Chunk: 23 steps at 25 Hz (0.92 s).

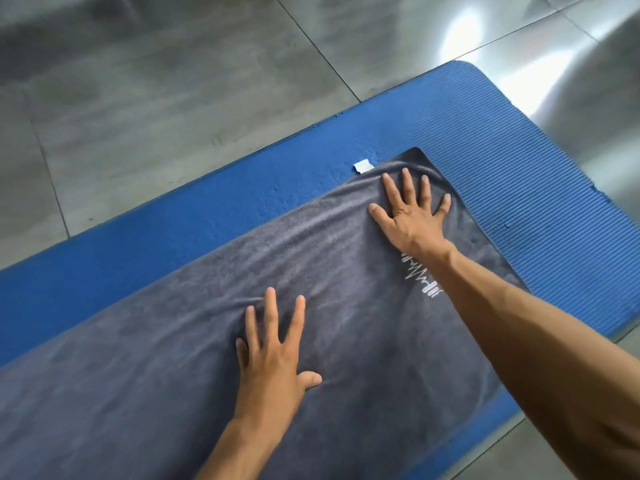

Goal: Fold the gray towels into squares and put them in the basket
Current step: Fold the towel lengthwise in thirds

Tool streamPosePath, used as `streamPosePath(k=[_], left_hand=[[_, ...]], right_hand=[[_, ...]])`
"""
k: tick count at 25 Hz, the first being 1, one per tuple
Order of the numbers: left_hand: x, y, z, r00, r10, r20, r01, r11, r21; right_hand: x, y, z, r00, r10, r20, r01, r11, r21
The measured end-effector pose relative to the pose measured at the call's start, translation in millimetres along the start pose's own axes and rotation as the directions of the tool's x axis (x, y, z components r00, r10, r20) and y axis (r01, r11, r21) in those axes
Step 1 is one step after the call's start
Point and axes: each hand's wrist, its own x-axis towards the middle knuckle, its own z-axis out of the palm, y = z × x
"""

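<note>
**Towel Spread and Smoothed, No Square Yet**

While both palms lie flat on the cloth, the work looks to be at an early stage. One gray towel point(194, 341) is stretched long across a blue mat point(519, 161) on a gray tiled floor point(156, 81), running from the lower left toward the mat's rounded far end. A white tag point(362, 167) sticks out at its far edge, and a white stitched logo point(420, 277) shows beside the right forearm.

The left hand point(273, 362) rests near the middle of the towel with its fingers straight and spread, gripping nothing. The right hand point(412, 213) reaches farther out, close to the towel's far corner, its fingers likewise fanned and pressed flat — no pinch, no curl round the fabric. Soft creases run along the cloth between the two hands, so this reads as smoothing.

The far edge looks thick and rolled, which may mean one lengthwise fold is already in; I cannot tell for certain. Either way, the towel is a long strip, not a square, so the crosswise folds remain.

No basket appears in view, and no other towels — how many remain, or how many are already put away, cannot be judged from here. Carrying this one to the basket is also still ahead.
</note>
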Motion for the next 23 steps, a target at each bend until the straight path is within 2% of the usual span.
streamPosePath(k=[3, 7, 9, 10, 11, 13, 14, 15, 17, 19, 21, 23], left_hand=[[16, 10, -5, 0.987, -0.098, 0.127, 0.099, 0.995, -0.004], [29, 16, -12, 0.972, -0.116, 0.203, 0.118, 0.993, 0.004], [28, 15, -12, 0.971, -0.112, 0.209, 0.112, 0.994, 0.013], [28, 16, -14, 0.971, -0.105, 0.213, 0.104, 0.994, 0.017], [28, 16, -14, 0.97, -0.1, 0.222, 0.1, 0.995, 0.014], [30, 16, -15, 0.969, -0.1, 0.225, 0.101, 0.995, 0.005], [30, 15, -15, 0.969, -0.103, 0.226, 0.104, 0.995, 0.007], [30, 15, -15, 0.969, -0.105, 0.225, 0.105, 0.994, 0.016], [31, 15, -13, 0.968, -0.102, 0.229, 0.097, 0.995, 0.033], [30, 13, -12, 0.972, -0.09, 0.215, 0.085, 0.996, 0.036], [32, 12, -11, 0.975, -0.075, 0.21, 0.073, 0.997, 0.019], [32, 13, -10, 0.974, -0.076, 0.213, 0.077, 0.997, 0.003]], right_hand=[[1, 0, -2, 1.0, -0.012, 0.016, 0.012, 1.0, -0.01], [5, -1, -14, 0.998, 0.016, 0.061, -0.017, 1.0, 0.008], [-3, -20, -11, 0.997, 0.018, -0.072, -0.02, 0.999, -0.025], [-15, -37, -3, 0.981, -0.056, -0.185, 0.046, 0.997, -0.057], [-35, -59, 12, 0.955, -0.198, -0.223, 0.186, 0.98, -0.073], [-76, -86, 51, 0.869, -0.473, -0.145, 0.454, 0.879, -0.145], [-83, -84, 58, 0.873, -0.478, -0.095, 0.46, 0.873, -0.164], [-74, -73, 53, 0.908, -0.409, -0.095, 0.395, 0.909, -0.134], [-33, -37, 29, 0.972, -0.146, -0.184, 0.134, 0.988, -0.077], [5, -1, -2, 0.993, 0.022, -0.115, -0.023, 1.0, -0.004], [24, 13, -23, 0.997, 0.042, -0.059, -0.042, 0.999, 0.012], [7, 2, -20, 0.991, 0.005, -0.131, -0.003, 1.0, 0.014]])
